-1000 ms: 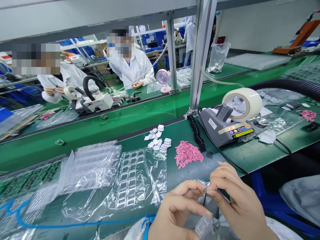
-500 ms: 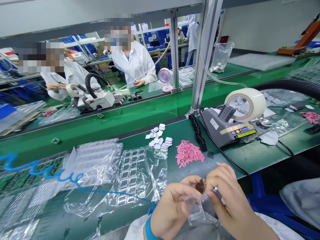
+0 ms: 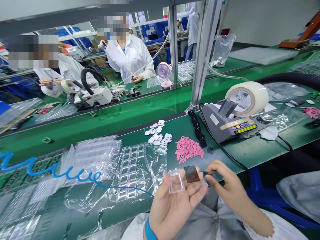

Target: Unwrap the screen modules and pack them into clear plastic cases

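Observation:
My left hand point(image 3: 175, 206) is turned palm up, a blue band around its wrist. A small clear plastic frame point(image 3: 176, 181) is held near the thumb and rests over the palm. Beside the frame, a dark, glossy square piece point(image 3: 192, 174) lies on the fingers of the same hand. Just to the right, my right hand point(image 3: 225, 183) has thumb and forefinger close together in a pinch. A faint see-through bit shows near those fingertips, too small to make out. A pile of pink strips point(image 3: 188, 149) lies on the bench beyond the hands.
White square pieces point(image 3: 160, 135) and a clear tray of frames point(image 3: 128, 173) lie left of the pink pile. A grey tape dispenser point(image 3: 220, 123) with a big roll point(image 3: 247, 98) stands right. A blue coiled cord point(image 3: 70, 173) runs to my left wrist. Two people work opposite.
My hands have moved apart. The left has turned palm up with the clear frame and dark square now lying open to view; the right has drawn away to the right.

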`<state>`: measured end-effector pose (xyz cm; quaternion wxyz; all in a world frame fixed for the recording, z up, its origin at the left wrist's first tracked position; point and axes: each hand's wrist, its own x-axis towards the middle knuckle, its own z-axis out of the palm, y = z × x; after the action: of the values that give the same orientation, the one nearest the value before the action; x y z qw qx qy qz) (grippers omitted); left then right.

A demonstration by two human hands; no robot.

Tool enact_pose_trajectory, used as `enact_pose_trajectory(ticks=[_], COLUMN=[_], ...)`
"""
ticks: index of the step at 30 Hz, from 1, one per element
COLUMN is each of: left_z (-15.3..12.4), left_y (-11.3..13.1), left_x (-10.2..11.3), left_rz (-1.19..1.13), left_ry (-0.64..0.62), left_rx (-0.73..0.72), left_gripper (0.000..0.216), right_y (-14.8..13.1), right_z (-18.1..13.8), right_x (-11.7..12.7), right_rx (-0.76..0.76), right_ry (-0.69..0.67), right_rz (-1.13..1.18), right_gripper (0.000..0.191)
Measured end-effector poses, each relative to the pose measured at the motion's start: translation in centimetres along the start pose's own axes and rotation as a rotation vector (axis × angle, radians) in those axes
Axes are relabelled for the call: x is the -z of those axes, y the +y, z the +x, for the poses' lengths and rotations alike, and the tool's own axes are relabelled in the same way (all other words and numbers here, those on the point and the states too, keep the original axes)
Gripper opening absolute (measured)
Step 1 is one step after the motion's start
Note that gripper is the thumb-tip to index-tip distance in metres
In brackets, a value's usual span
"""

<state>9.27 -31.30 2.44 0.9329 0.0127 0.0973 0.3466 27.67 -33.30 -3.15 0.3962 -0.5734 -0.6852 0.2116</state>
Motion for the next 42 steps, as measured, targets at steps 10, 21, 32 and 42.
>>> enact_pose_trajectory(ticks=[10,21,32,42], left_z=[0.2,0.8,0.5,0.4], left_y=[-1.1,-1.1,-1.4,-1.6], left_x=[-0.5,4.1,5.2,6.0], left_rz=[0.098,0.995,1.477,1.618], left_ry=[0.022,0.202,0.103,0.119], left_rx=[0.024,-0.852,-1.170,-1.261], left_gripper=[0.033,0.035,0.037,0.038], right_y=[-3.5,-5.9,-6.8,-7.1], right_z=[2.4,1.5,0.9,1.0], right_x=[3.2,2.7,1.1,1.0], right_rx=[0.317,0.039,-0.108,-0.148], right_ry=[-0.038,-0.066,-0.122,-0.181], right_rz=[0.035,0.311,0.154,0.128], right_gripper=[0.023,0.021,0.016,0.015])
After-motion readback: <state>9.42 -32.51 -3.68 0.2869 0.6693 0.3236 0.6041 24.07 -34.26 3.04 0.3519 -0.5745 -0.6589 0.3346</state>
